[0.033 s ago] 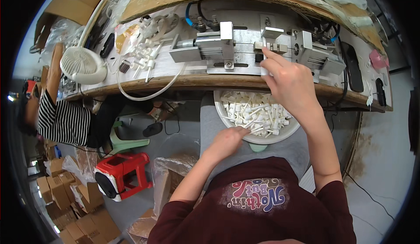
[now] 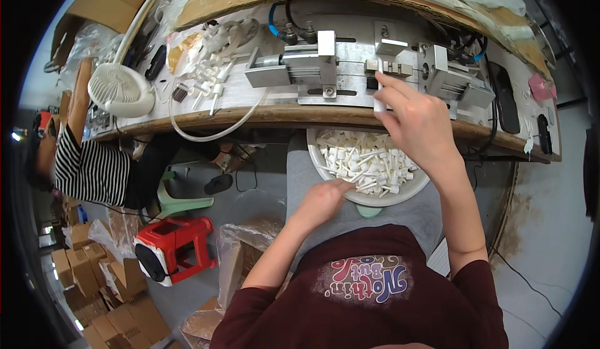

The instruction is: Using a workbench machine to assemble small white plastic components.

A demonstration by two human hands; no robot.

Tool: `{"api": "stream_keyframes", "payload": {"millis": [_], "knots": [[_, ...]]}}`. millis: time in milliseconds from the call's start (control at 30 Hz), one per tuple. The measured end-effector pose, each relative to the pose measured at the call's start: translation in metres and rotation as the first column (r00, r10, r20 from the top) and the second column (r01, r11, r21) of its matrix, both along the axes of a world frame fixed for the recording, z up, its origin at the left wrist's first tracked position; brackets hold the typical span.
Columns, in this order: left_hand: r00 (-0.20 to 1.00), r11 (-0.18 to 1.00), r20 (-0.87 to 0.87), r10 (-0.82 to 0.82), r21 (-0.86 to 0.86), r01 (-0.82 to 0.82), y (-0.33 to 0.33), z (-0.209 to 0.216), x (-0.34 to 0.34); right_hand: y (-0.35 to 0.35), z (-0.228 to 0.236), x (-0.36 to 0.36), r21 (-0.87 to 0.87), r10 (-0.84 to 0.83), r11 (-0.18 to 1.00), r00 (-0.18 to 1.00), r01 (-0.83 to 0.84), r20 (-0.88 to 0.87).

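My right hand [image 2: 420, 119] reaches over the bench edge, with thumb and fingers pinched on a small white plastic stem piece [image 2: 379, 103]. The piece stands at the small metal holding block [image 2: 387, 68] between two cylinder clamps, the left clamp [image 2: 326, 61] and the right clamp [image 2: 437, 67]. On my lap rests a round white basin [image 2: 409, 199] full of short white plastic stem pieces [image 2: 365, 164] with wider heads. My left hand [image 2: 322, 205] lies at the basin's near left rim, fingers drawn together among the pieces; whatever its fingertips hold is hidden.
A white fan [image 2: 122, 91] and loose white parts [image 2: 212, 77] occupy the bench's left side. A clear hose [image 2: 215, 138] loops over its front edge. At right lie a dark phone [image 2: 504, 96] and a black pen-like tool [image 2: 544, 133]. A person in a striped shirt [image 2: 94, 171] sits at left, near a red stool [image 2: 178, 249].
The view has shifted very slightly. Both hands keep nearly the same places, my right hand still at the holding block and my left at the basin.
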State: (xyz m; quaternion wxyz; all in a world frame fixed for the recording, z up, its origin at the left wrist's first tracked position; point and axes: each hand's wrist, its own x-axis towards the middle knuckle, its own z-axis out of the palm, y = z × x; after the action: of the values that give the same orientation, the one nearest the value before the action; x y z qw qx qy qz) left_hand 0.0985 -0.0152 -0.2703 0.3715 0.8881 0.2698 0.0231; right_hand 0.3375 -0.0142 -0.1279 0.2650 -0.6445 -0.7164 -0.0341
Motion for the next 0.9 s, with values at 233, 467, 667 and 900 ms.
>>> {"api": "stream_keyframes", "payload": {"millis": [233,467,667,900], "knots": [[0.813,0.826,0.241,0.530,0.073,-0.559,0.012,-0.031,-0.022,-0.064,-0.058,-0.010,-0.265,0.162,0.920,0.897,-0.288,-0.411],[0.599,0.610,0.124,0.791,-0.227,-0.759,0.048,-0.088,0.004,-0.099,-0.144,0.007,-0.411,-0.018,0.910,0.987,-0.049,-0.157],[0.766,0.775,-0.163,0.622,-0.013,-0.632,0.054,-0.089,0.015,-0.115,-0.157,-0.014,-0.248,-0.065,0.969,0.972,0.007,-0.227],[0.692,0.745,-0.352,0.630,0.022,-0.667,0.026,-0.082,0.017,-0.137,-0.155,-0.048,-0.195,0.140,0.961,0.956,-0.193,-0.256]]}}
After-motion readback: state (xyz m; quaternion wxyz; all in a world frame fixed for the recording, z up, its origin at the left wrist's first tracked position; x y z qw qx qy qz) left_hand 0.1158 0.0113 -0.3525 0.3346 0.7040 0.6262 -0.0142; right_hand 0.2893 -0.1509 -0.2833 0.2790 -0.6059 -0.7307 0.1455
